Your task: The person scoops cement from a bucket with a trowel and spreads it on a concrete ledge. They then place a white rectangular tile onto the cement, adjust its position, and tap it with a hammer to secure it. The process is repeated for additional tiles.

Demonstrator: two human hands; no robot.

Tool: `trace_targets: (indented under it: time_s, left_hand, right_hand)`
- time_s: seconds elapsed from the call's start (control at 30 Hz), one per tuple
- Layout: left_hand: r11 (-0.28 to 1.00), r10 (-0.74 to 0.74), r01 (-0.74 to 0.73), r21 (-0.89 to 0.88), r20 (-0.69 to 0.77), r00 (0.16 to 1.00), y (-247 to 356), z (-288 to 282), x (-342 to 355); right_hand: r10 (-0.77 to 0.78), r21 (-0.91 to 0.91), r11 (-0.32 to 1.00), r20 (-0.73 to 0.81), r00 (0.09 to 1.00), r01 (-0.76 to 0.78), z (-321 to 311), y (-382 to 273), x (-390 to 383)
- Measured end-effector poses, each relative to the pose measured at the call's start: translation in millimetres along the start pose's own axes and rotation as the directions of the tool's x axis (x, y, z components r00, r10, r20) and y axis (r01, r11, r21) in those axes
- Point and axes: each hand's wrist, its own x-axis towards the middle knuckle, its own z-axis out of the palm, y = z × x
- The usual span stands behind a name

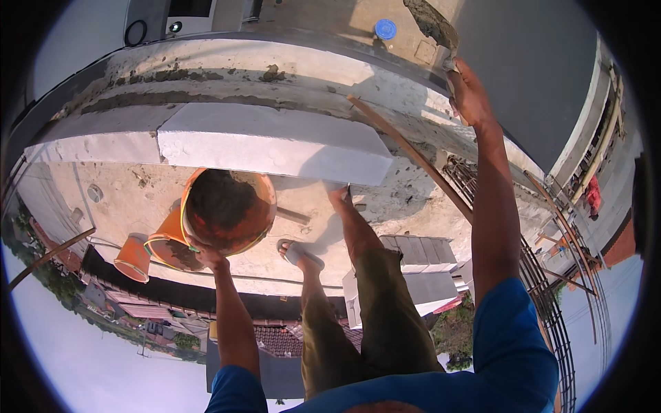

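My left hand [208,255] is closed at the lower left rim of a large orange bucket [271,206], which holds dark wet mortar [222,199]. My right hand [471,96] is stretched far forward, its fingers wrapped round the handle of a trowel. Grey mortar covers the trowel's blade [432,26], seen partly edge-on near the top. Between the bucket and the far ledge runs a row of white blocks [275,141], with a joint left of the middle. A second orange bucket [171,230] with mortar residue stands behind my left hand.
A third orange bucket [134,258] stands at the left. A wooden pole [413,155] slants across the blocks' right end. Stacked white blocks [416,253] sit beside my right leg, near steel rebar cages [551,316]. Beyond the ledge lies a blue round object [385,29].
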Motion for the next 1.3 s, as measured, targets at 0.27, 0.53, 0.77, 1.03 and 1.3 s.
trace_targets:
  time_s: [0.27,0.53,0.77,1.03,1.3]
  left_hand:
    - [0.993,0.111,-0.112,0.04,0.022,0.994,-20,9,37]
    - [0.97,0.14,-0.117,-0.213,0.096,0.985,-34,-2,34]
    - [0.924,0.311,-0.269,-0.271,0.127,0.942,-4,7,11]
    - [0.955,0.286,-0.264,-0.133,0.189,0.939,-23,-7,46]
    - [0.894,0.424,-0.395,-0.211,0.119,0.898,-36,-11,70]
  right_hand:
    - [-0.05,-0.49,0.845,0.327,0.944,0.215,193,8,4]
    - [0.165,-0.271,0.96,0.334,0.928,-0.074,112,-91,-112]
    - [-0.371,-0.281,0.722,0.614,0.697,0.632,291,-46,-230]
    - [-0.271,-0.437,0.582,0.69,0.671,0.685,499,-4,-208]
    - [0.07,-0.391,0.788,0.824,0.562,0.476,579,-42,-264]
